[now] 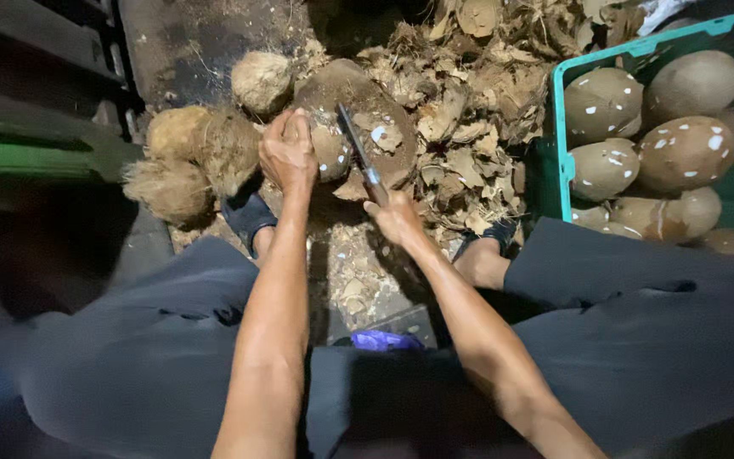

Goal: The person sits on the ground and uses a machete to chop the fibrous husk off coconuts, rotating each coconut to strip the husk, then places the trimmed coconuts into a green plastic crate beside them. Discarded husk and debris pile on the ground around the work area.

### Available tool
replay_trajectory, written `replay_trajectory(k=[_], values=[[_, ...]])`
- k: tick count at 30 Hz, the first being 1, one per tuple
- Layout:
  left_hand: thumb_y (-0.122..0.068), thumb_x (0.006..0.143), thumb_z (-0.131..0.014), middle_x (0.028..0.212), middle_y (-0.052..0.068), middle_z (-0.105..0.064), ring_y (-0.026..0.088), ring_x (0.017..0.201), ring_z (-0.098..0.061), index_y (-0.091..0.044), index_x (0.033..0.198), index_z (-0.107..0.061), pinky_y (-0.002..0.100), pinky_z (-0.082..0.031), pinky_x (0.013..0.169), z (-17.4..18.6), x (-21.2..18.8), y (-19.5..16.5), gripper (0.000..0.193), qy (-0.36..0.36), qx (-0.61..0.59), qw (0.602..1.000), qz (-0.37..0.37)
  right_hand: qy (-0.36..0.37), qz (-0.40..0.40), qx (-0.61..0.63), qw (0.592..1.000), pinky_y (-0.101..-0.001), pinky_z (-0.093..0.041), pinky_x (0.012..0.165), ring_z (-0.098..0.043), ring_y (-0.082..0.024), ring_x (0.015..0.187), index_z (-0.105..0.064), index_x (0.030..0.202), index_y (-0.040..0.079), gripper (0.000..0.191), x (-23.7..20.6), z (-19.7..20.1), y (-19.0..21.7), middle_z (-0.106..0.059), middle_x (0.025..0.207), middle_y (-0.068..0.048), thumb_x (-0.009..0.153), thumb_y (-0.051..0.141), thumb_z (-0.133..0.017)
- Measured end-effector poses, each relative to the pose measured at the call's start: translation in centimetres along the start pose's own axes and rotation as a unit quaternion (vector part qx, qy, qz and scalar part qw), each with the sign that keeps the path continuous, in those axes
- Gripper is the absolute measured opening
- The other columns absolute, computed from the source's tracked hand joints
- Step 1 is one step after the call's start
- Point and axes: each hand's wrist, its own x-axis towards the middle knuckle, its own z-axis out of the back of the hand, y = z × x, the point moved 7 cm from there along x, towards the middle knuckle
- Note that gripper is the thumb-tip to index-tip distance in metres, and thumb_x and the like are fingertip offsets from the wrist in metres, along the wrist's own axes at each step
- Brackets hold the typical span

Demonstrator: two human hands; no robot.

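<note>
Two hands — left hand [289, 153] grip clasping fibrous round coconut [346, 119], right hand [394, 214] grasping knife [360, 153]

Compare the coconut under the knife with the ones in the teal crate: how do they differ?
The held coconut rests on the ground among husk scraps, steadied by the left hand; the crate coconuts sit piled inside the teal crate. The held one looks rough and dark brown with a few pale patches; the crate ones look smooth, tan, with small white nicks. The right hand holds a knife against the held one only. Both are roundish and brown.
</note>
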Motion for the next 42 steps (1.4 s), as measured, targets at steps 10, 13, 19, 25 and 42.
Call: replay_trajectory(k=[10, 13, 19, 25, 42], values=[[-0.048, 0.087, -0.070, 0.109, 0.017, -0.076, 0.039, 0.098, -0.071, -0.014, 0.107, -0.081, 0.047, -0.054, 0.087, 0.0, 0.1, 0.6, 0.041, -0.001, 0.023, 1.000, 0.004, -0.103, 0.147, 0.242, 0.954, -0.0394, -0.050, 0.045, -0.053, -0.017, 0.047, -0.055, 0.070, 0.012, 0.033, -0.7, 1.3, 2.5, -0.051, 0.057, 0.002, 0.092, 0.035, -0.067], [-0.051, 0.087, -0.071, 0.111, 0.015, -0.077, 0.038, 0.101, -0.070, -0.016, 0.109, -0.081, 0.047, -0.053, 0.090, 0.2, -0.2, 0.5, 0.043, 0.023, 0.020, 0.999, 0.020, 0.008, -0.009, 0.078, 0.997, -0.0400, -0.049, 0.050, -0.051, -0.019, 0.055, -0.056, 0.078, 0.013, 0.025, 0.8, -2.5, -0.4, -0.047, 0.062, 0.003, 0.090, 0.029, -0.071], [-0.062, 0.071, -0.086, 0.116, 0.020, -0.073, 0.037, 0.108, -0.069, -0.005, 0.114, -0.074, 0.046, -0.052, 0.096, 1.5, -0.2, -1.2, 0.073, 0.040, 0.009, 0.996, -0.078, -0.001, 0.076, 0.034, 0.997, -0.0338, -0.049, 0.054, -0.056, -0.012, 0.055, -0.055, 0.079, 0.008, 0.033, 1.5, -1.6, -0.4, -0.053, 0.063, 0.002, 0.094, 0.033, -0.070], [-0.061, 0.071, -0.085, 0.118, 0.022, -0.072, 0.039, 0.110, -0.067, -0.005, 0.117, -0.075, 0.047, -0.050, 0.097, 0.4, 0.1, -0.1, 0.074, 0.054, 0.016, 0.998, -0.012, -0.089, 0.195, 0.022, 0.977, -0.0349, -0.039, 0.046, -0.040, -0.011, 0.052, -0.045, 0.075, 0.016, 0.042, -1.0, 3.1, 4.0, -0.039, 0.065, 0.004, 0.100, 0.042, -0.065], [-0.071, 0.069, -0.078, 0.116, 0.024, -0.067, 0.039, 0.110, -0.065, -0.012, 0.127, -0.072, 0.051, -0.048, 0.097, 0.1, -2.4, 0.9, 0.083, -0.074, 0.031, 0.980, 0.181, -0.150, 0.251, 0.092, 0.952, -0.0345, -0.042, 0.047, -0.047, -0.014, 0.053, -0.048, 0.070, 0.011, 0.041, -1.9, 1.4, 2.3, -0.048, 0.062, 0.001, 0.097, 0.035, -0.068]])
